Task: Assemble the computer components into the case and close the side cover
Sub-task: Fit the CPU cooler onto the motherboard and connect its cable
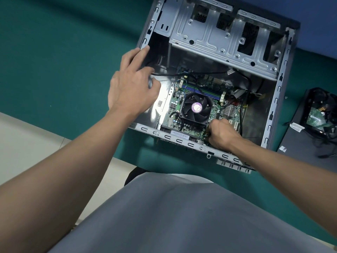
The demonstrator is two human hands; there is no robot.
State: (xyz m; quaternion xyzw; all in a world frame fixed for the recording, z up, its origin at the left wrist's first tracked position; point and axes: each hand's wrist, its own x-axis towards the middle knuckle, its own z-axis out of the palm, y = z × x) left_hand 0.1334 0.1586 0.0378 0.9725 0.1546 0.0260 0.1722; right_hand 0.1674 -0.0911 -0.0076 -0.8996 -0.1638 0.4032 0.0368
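The open steel case (pixel 215 42) is laid on its side on a green mat (pixel 63 52), motherboard (pixel 198 106) seated inside. The left hand (pixel 131 88) is spread on its wall; the right hand (pixel 221 134) is clenched at the board's near edge, contents hidden. The board looks fragile and is best held by its edges. A loose part (pixel 321 114) is left nearby.

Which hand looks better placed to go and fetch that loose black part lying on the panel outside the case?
Probably the right hand: it is at the case corner nearest the black part, though it is clenched on something. The left hand rests on the far edge.
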